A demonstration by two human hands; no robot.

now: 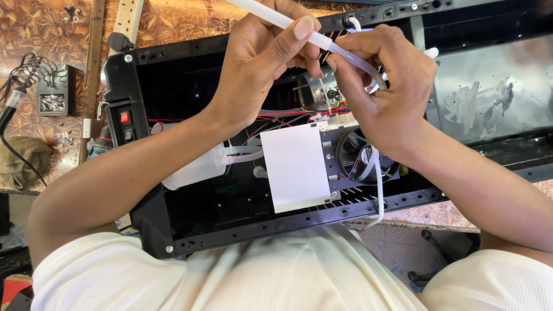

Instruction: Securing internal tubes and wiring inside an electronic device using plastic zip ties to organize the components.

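1. Head view: my left hand (262,57) pinches the white tube (271,16); my right hand (383,86) pinches the clear hose (360,62) where they meet, above the open black case (173,230).
2. I'd hold both in line and push straight.
3. Wrists bent inward, fingers curled tight, forearms crossing the case's near rim.

Black casing (155,230), white block (294,167), red switch (124,117), clear tube (351,57), brown floral tabletop (184,20)

Electronics repair workshop showing: soldering-iron coil stand (26,72) sitting on patterned surface (184,17), power strip (128,17) lying alongside, opened black appliance chassis (190,219) exposing red wiring (276,120), cooling fan (363,155), rocker switch (124,117).
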